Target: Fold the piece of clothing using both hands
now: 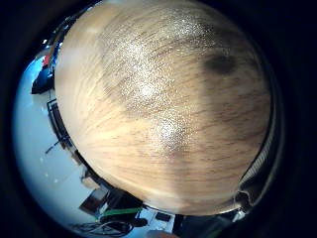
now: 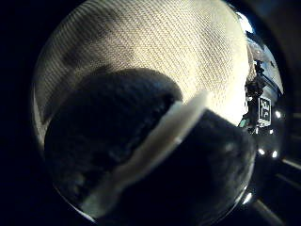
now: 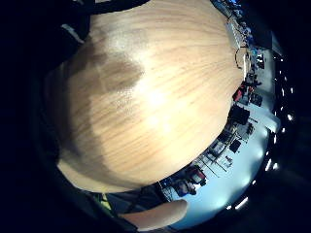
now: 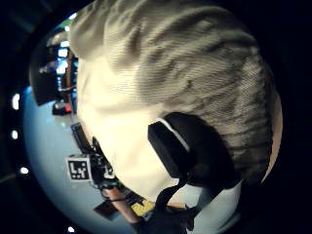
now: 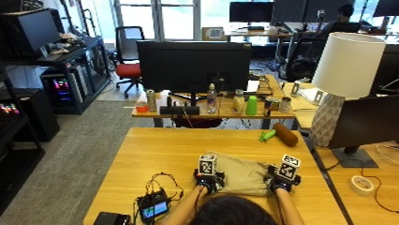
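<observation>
In the outside view a beige piece of clothing [image 5: 242, 176] lies bunched into a compact, roughly rectangular heap on the wooden worktop [image 5: 168, 150], low in the frame and a little right of centre, just beyond the person's head. The left hand [image 5: 209, 182] sits at the garment's left edge and the right hand [image 5: 278, 182] at its right edge, both touching the cloth, with the forearms reaching up from the lower border.

The left thumb-side palm view shows gloved fingers [image 2: 108, 136] curled round a pale folded edge of the fabric, with the ribbed weave of the cloth [image 2: 155, 47] close behind them (so this hand pinches the garment). The right thumb-side view shows the rumpled cloth [image 4: 185, 63] filling much of the frame and a dark glove part lying against it, but whether those fingers curl round the cloth I cannot tell.

Both little-finger-side views look mostly onto bare wood grain [image 1: 163, 114] [image 3: 155, 107].

Near the lower left of the outside view a small device with a lit screen [image 5: 153, 207] and its cables rests on the worktop. Toward the upper right of the worktop lie a brown cylinder [image 5: 285, 134] and a green object [image 5: 267, 136] beside it.
</observation>
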